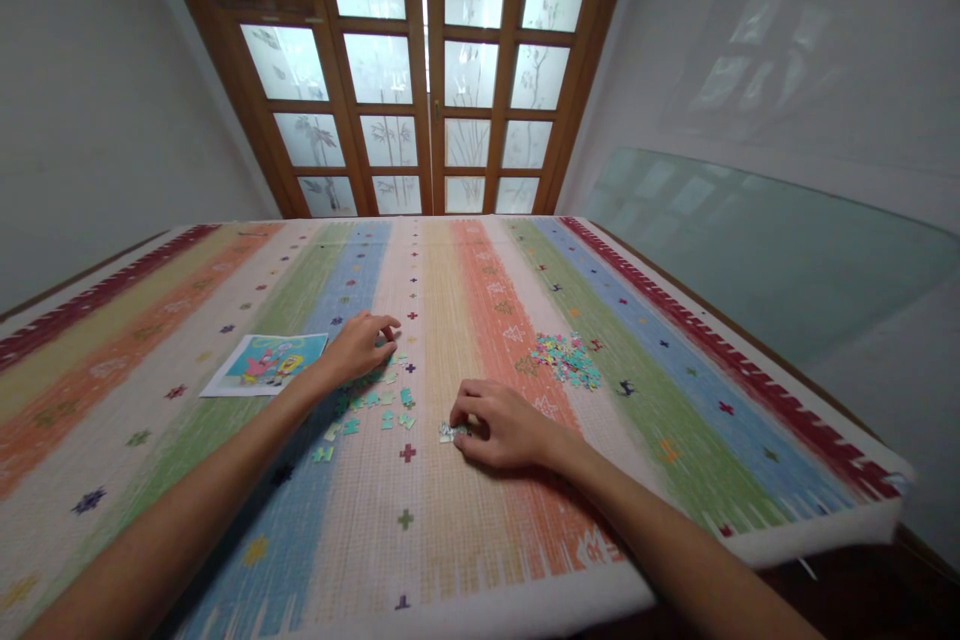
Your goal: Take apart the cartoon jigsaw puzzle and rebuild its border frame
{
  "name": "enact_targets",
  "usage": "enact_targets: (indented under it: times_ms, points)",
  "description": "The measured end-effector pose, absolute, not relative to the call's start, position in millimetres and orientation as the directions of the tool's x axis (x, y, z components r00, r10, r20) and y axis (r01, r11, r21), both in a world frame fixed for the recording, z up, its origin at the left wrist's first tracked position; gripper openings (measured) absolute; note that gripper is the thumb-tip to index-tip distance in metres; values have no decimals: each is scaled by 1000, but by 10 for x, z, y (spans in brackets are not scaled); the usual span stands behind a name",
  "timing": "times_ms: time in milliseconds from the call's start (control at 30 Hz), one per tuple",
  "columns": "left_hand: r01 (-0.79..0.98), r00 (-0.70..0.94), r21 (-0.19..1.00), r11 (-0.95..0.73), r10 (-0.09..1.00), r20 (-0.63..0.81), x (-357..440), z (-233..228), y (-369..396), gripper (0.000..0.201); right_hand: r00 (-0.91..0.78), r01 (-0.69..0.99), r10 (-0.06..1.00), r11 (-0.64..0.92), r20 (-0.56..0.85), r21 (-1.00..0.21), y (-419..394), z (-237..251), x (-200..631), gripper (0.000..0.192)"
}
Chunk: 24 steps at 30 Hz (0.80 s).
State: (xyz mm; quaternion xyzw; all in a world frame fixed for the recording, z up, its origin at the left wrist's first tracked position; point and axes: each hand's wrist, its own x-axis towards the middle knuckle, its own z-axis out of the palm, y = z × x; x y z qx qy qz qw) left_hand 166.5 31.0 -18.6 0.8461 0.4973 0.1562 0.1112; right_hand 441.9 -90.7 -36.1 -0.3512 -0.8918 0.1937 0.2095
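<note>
My left hand (361,350) is over the left part of the cloth, its fingers loosely bent and apart, nothing visible in them. Beneath and beside it lie several teal jigsaw pieces (373,401), loosely spread. To its left is a picture card (262,365) with cartoon figures, partly behind my left forearm. My right hand (499,425) rests lower on the cloth, thumb and fingers closed at a small group of pale, greyish jigsaw pieces (447,433). Its fingers partly hide those pieces. Beyond it, up and to the right, sits a heap of mixed-colour jigsaw pieces (568,361).
A striped, patterned cloth (405,560) covers the broad flat surface under my hands. Its near edge shows below. Wooden doors with frosted panes (394,140) stand at the far side. A pale green glass-like panel (757,250) lies along the right wall.
</note>
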Motion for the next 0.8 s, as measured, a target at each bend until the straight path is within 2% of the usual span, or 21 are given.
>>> enact_targets:
  times_ms: [300,367,500,800]
  points:
    - [839,413,349,-418,906,94,1699,-236,400,44,-666,543,709,675,234,-499,-893,-390,4419,12]
    - [849,403,327,-415,909,107,1708,-233,410,40,-666,534,705,678,243,-504,-891,-391,4419,12]
    - [861,408,278,-427,904,125,1726,-202,383,18,-670,532,702,682,243,-502,-889,-388,4420,12]
    - [882,405,229,-413,911,84,1768,-173,420,17,-675,525,701,676,231,-517,-886,-375,4423,10]
